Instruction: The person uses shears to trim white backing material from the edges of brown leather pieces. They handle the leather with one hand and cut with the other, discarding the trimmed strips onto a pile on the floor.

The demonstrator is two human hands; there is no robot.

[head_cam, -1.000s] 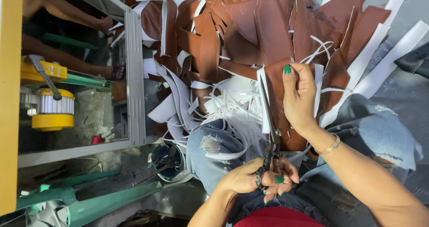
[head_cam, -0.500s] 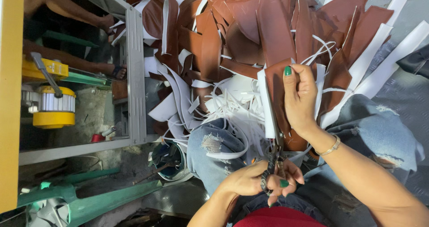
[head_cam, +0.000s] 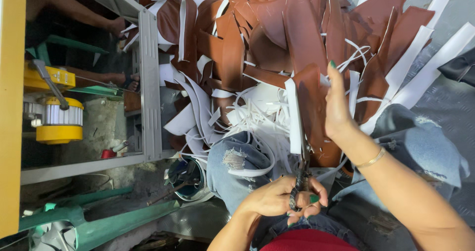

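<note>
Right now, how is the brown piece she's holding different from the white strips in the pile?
The brown piece is wide and held flat by the right hand; the white strips are thin and lie loose. The brown piece is straight, with scissors in the left hand at its edge; the white strips curl in tangles. Both look like cut sheet material, resting over the jeans.

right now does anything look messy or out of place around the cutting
Yes: brown pieces and white strips lie in a loose tangled heap over the jeans-clad knee. The right hand holds a brown piece while the left hand works scissors.
</note>
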